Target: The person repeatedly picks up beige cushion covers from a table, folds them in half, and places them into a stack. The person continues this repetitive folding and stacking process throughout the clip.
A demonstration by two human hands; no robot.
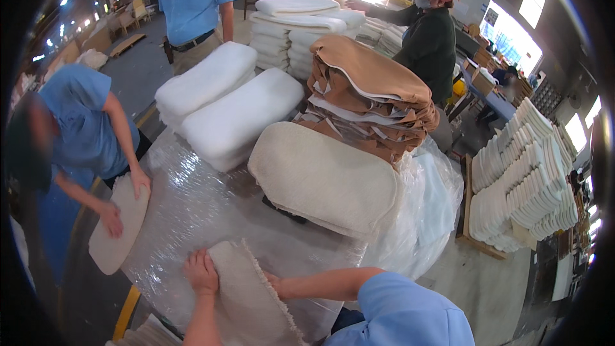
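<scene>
A beige fabric pad with a frayed edge stands tilted at the near side of the plastic-covered table. My left hand is closed on its left edge, fingers curled over the top. At the frayed right edge, my right hand grips the same pad, with most of its fingers hidden behind the fabric. Just beyond my hands lies a stack of cream oblong pads with rounded ends.
Two thick white padding rolls and a tall pile of brown covers fill the table's far side. On the left a co-worker handles another beige pad. Stacked pads stand on a pallet at right.
</scene>
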